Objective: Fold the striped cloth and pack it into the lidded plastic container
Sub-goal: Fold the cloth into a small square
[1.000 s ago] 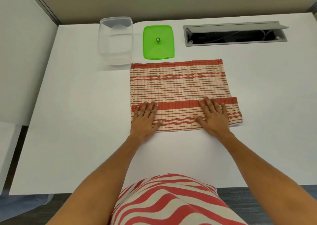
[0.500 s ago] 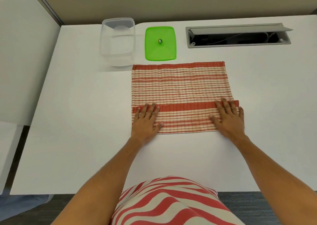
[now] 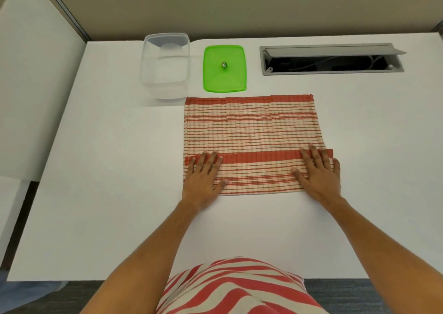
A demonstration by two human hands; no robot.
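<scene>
The striped cloth (image 3: 254, 131) lies flat on the white table (image 3: 107, 170), a little right of the middle, with its near strip folded up over itself so that a broad red band runs across the fold's upper edge. The left hand (image 3: 202, 179) lies palm down on the left end of that folded strip, fingers spread and pointing away from the person, fingertips reaching the red band; it grips nothing and only presses on the fabric. The right hand (image 3: 320, 172) lies the same way on the right end of the strip, open and flat, its outer fingers at the cloth's right edge, holding nothing. Beyond the far left corner of the cloth stands the clear plastic container (image 3: 165, 66), open and upright, just beside that corner. To its right, near the cloth's far edge but apart from it, the green lid (image 3: 224, 68) lies flat with a small knob at its centre. Farther right, a grey cable hatch (image 3: 332, 59) is set into the table with its flap raised.
</scene>
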